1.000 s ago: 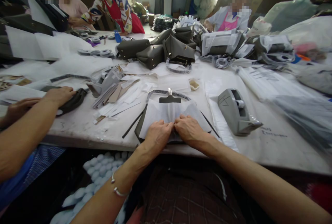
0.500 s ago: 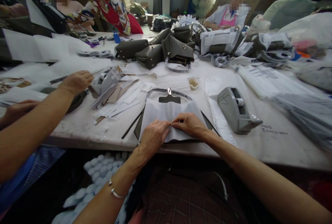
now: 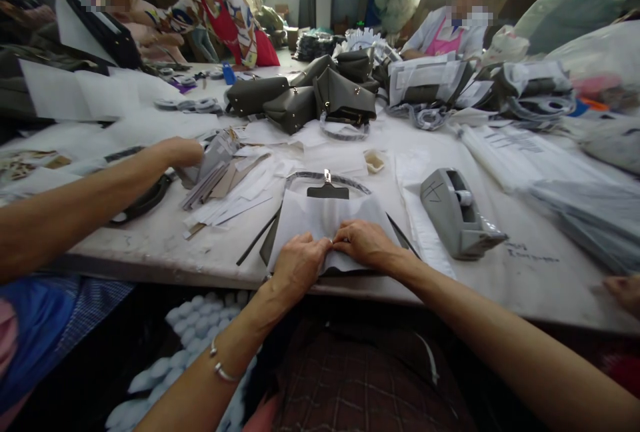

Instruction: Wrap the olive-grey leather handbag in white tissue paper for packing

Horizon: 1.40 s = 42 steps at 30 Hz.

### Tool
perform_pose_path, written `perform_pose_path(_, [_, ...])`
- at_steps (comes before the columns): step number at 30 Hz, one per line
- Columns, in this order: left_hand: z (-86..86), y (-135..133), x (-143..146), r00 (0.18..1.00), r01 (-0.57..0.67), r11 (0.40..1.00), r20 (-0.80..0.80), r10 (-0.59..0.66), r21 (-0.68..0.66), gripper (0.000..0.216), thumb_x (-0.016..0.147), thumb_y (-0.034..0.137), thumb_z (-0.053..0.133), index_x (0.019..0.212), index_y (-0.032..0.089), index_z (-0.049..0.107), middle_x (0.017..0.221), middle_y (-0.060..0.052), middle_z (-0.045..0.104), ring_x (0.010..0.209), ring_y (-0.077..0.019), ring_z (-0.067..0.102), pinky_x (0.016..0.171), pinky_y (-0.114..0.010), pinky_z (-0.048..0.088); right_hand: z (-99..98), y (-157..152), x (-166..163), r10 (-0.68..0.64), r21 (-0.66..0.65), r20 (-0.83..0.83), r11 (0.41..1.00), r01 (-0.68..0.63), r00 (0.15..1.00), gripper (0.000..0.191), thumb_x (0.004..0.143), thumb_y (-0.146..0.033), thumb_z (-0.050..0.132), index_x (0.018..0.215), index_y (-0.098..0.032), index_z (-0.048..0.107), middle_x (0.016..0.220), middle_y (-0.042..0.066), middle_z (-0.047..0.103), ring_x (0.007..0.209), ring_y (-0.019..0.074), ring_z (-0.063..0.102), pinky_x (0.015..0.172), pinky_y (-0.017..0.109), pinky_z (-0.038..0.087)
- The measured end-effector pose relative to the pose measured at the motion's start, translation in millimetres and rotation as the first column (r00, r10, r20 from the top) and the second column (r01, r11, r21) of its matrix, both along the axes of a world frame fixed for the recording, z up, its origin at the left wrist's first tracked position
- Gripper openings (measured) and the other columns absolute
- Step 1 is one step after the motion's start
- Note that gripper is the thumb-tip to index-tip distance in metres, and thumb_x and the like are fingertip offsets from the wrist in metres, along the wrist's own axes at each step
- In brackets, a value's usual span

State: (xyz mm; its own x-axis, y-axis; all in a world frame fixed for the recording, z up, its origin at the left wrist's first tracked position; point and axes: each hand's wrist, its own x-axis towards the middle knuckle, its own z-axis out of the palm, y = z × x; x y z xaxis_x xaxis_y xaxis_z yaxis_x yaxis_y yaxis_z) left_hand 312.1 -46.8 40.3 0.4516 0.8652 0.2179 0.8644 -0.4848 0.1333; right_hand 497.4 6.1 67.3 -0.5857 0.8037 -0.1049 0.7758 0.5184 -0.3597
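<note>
A dark olive handbag lies at the table's front edge, with a white paper sheet [image 3: 305, 212] over its front. Its grey-wrapped handle [image 3: 357, 184] arches above, and a flap with a metal clasp [image 3: 327, 177] shows past the sheet's far edge. My left hand [image 3: 301, 260] is closed, fingertips pinching at the sheet's lower middle. From the other side my right hand [image 3: 364, 243] pinches at the same spot, its fingertips almost touching the left ones. A tiny pale bit shows between them, too small to name. Dark straps stick out on both sides of the bag.
A grey tape dispenser [image 3: 457, 215] stands to the right, beside a white plastic strip. Paper and card strips [image 3: 235, 195] lie left. A co-worker's arm [image 3: 100, 199] reaches to another dispenser [image 3: 213, 155]. Dark handbags [image 3: 345, 95] are heaped behind.
My hands stay at the same spot on the sheet, the left fingers more curled. The co-worker's arm on the left has reached to the dispenser. A hand has appeared at the right edge.
</note>
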Motion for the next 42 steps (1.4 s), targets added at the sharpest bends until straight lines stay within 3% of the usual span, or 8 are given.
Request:
perform_pose_path(3, [1.9,0.2,2.2,0.998,-0.062,0.998,-0.018,0.061,-0.022,0.010,0.093,0.015,0.057,0.092,0.021,0.066,0.072,-0.002,0.062,0.070,-0.0205,0.058,0.067,-0.031,0.044,-9.9,-3.1,3.8,-0.054,0.010,-0.140,0.998,0.056,0.989,0.014,0.091,-0.030,0.065,0.092,-0.025,0.078,0.095,0.001,0.074,0.089,0.0176,0.067,0.080,0.026,0.048])
perform_pose_path(6, [-5.1,-2.2,0.5,1.000,-0.025,1.000,-0.002,0.025,0.014,0.011,0.095,0.015,0.056,0.097,0.022,0.065,0.079,-0.002,0.066,0.077,-0.0215,0.058,0.071,-0.033,0.044,-19.3,-4.4,6.3,-0.082,0.017,-0.242,0.996,0.089,0.967,0.017,0.092,-0.029,0.062,0.099,-0.025,0.077,0.098,0.001,0.074,0.093,0.0177,0.066,0.086,0.028,0.048])
perform_pose_path(13, [-20.7,-8.5,-5.9,0.998,0.053,0.993,0.029,-0.056,0.106,0.024,0.096,0.016,0.056,0.117,0.027,0.060,0.107,0.000,0.069,0.087,-0.0208,0.056,0.076,-0.036,0.042,-21.3,3.4,2.9,-0.096,-0.057,-0.169,0.994,0.088,0.981,0.022,0.093,-0.031,0.058,0.104,-0.029,0.078,0.101,0.001,0.075,0.094,0.0182,0.067,0.082,0.027,0.047])
perform_pose_path(20, [-15.5,-7.6,-4.3,0.995,0.090,0.993,-0.041,-0.087,0.075,0.015,0.095,0.016,0.057,0.106,0.024,0.063,0.097,-0.001,0.066,0.089,-0.0215,0.054,0.076,-0.036,0.041,-7.1,14.2,-5.3,-0.166,-0.188,-0.062,0.970,0.152,0.984,0.018,0.084,-0.030,0.064,0.094,-0.029,0.079,0.095,0.000,0.078,0.089,0.0203,0.069,0.077,0.026,0.047])
perform_pose_path(26, [-15.0,-7.2,-5.2,0.989,0.149,0.985,-0.040,-0.146,0.093,0.016,0.096,0.015,0.056,0.108,0.024,0.062,0.097,-0.001,0.066,0.089,-0.0209,0.055,0.077,-0.036,0.040,1.6,9.9,-16.8,-0.232,-0.108,0.073,0.965,0.239,0.970,0.023,0.081,-0.026,0.060,0.092,-0.026,0.080,0.090,0.004,0.078,0.085,0.0222,0.069,0.067,0.027,0.043])
perform_pose_path(31, [-16.0,-7.8,-5.4,0.988,0.155,0.983,-0.025,-0.154,0.100,0.017,0.096,0.014,0.055,0.109,0.024,0.063,0.098,-0.001,0.066,0.090,-0.0205,0.056,0.077,-0.035,0.040,1.4,11.5,-11.9,-0.214,-0.186,-0.011,0.960,0.208,0.977,0.025,0.086,-0.039,0.058,0.088,-0.025,0.079,0.087,0.003,0.077,0.080,0.0188,0.067,0.065,0.025,0.041])
perform_pose_path(38, [-15.5,-11.4,-4.1,0.990,0.143,0.985,-0.029,-0.140,0.095,0.017,0.096,0.014,0.056,0.108,0.023,0.063,0.096,-0.001,0.066,0.091,-0.0210,0.056,0.078,-0.035,0.042,-7.4,13.2,-12.8,-0.254,-0.141,-0.029,0.959,0.248,0.967,0.017,0.083,-0.032,0.063,0.087,-0.026,0.078,0.085,0.002,0.076,0.079,0.0191,0.067,0.066,0.026,0.041])
perform_pose_path(42, [-13.1,-17.9,0.3,1.000,-0.012,0.998,0.005,0.012,0.059,0.017,0.095,0.014,0.054,0.102,0.024,0.065,0.092,-0.001,0.066,0.090,-0.0219,0.057,0.079,-0.036,0.043,-19.3,5.7,-8.4,-0.201,-0.051,-0.229,0.980,0.194,0.953,0.015,0.086,-0.029,0.063,0.089,-0.025,0.077,0.090,0.002,0.076,0.083,0.0178,0.067,0.074,0.027,0.045])
